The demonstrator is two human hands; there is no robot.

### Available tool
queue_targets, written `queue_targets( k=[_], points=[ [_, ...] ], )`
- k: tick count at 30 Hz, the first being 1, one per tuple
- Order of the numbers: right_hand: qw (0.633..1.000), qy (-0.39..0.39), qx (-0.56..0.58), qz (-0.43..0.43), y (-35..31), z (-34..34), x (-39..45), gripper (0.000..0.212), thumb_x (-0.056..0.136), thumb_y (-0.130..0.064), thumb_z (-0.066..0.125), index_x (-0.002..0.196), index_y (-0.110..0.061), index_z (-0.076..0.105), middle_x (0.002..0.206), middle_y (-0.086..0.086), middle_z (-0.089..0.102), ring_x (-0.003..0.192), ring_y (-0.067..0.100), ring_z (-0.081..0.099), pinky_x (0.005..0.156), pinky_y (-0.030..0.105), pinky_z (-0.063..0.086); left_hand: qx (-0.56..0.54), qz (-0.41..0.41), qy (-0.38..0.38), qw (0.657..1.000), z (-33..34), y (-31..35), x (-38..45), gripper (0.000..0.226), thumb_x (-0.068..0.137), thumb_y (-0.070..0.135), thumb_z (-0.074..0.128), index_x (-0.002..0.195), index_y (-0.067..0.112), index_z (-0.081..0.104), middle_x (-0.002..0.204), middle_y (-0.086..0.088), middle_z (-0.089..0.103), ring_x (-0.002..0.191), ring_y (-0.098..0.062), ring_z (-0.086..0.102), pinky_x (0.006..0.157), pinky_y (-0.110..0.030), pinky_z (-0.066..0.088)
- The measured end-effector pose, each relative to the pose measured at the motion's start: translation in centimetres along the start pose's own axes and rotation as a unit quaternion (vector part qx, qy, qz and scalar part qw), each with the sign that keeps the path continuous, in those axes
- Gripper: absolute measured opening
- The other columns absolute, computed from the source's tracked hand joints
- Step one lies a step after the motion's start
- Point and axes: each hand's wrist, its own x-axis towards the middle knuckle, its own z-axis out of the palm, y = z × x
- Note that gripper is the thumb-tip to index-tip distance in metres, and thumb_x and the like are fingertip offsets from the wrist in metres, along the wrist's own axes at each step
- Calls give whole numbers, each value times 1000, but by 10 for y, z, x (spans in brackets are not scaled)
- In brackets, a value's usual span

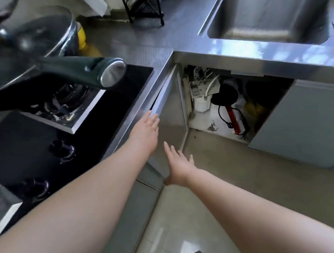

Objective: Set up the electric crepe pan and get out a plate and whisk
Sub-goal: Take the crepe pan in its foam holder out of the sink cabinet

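Observation:
Under the sink, the cabinet stands open. Inside it a black round appliance (223,96) with a red handle (233,119) and a black cord leans by a white water filter (201,102); it looks like the electric crepe pan. My left hand (145,130) lies with straight fingers on the top edge of the open cabinet door (167,90). My right hand (179,166) is lower, fingers spread, against the door's face and holding nothing. No plate or whisk is in view.
A black gas hob (50,134) with two knobs lies at the left. Over it is a blurred pan with a dark green handle (91,71) and a pot (57,33) behind. The steel sink (267,14) is at the top right, a black rack (144,7) behind, tiled floor below.

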Motion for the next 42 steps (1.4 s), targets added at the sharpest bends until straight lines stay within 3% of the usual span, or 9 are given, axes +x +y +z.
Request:
queue_targets(
  k=[8,15,21,25,27,30,32,37,42],
  points=[
    [996,-6,-83,36,12,-22,15,122,80,-38,75,152,-29,-23,165,5,-13,152,32,-5,116,64,-1,89,-8,-49,995,12,6,13,64,104,36,18,153,-3,5,161,-23,-2,150,-38,-3,118,-53,-9],
    [989,-11,-81,120,61,-56,22,116,79,-39,76,156,-27,-11,164,11,-14,151,36,-7,114,69,-2,-31,23,-211,977,-50,39,53,62,95,35,51,151,16,32,158,-12,29,146,-42,19,114,-66,9],
    [981,44,-69,177,143,-86,37,112,78,-38,76,156,-28,-3,164,10,-8,151,36,0,116,64,2,-167,18,-89,982,-88,73,120,60,98,29,41,154,16,24,155,-14,32,144,-37,25,117,-60,12],
    [972,75,-88,206,208,-100,64,92,85,-33,65,156,-24,7,165,10,2,152,34,2,119,57,0,-309,-11,-10,951,-100,109,173,68,96,32,47,154,19,14,157,-15,25,143,-34,27,113,-52,24],
    [969,75,-99,215,235,-106,79,76,88,-35,61,153,-21,24,162,11,16,150,34,10,120,54,2,-374,-29,-5,927,-106,124,197,69,98,35,43,156,21,6,162,-14,11,146,-35,20,113,-48,25],
    [966,106,-96,215,266,-112,96,58,89,-37,60,141,-19,43,149,11,40,136,33,38,117,45,28,-486,-42,-12,873,-112,141,225,70,101,42,37,156,22,0,163,-13,3,148,-35,13,118,-48,19],
    [967,117,-58,218,289,-109,113,61,90,-35,61,144,-19,40,147,11,39,130,32,44,108,39,40,-574,-45,-39,817,-111,158,249,71,100,46,35,156,21,-1,163,-12,8,148,-34,16,118,-46,23],
    [963,113,1,245,336,-95,162,74,89,-40,60,150,-16,26,150,16,34,136,36,38,108,42,42,-751,-47,-80,653,-103,185,299,76,101,45,39,156,11,-1,158,-14,26,141,-30,35,113,-32,32],
    [947,183,34,263,374,-87,219,74,89,-42,60,149,-12,28,147,18,40,134,35,43,108,43,41,-819,-66,-67,566,-95,215,365,78,101,40,44,155,4,1,158,-14,28,142,-28,34,111,-28,30]
  ],
)
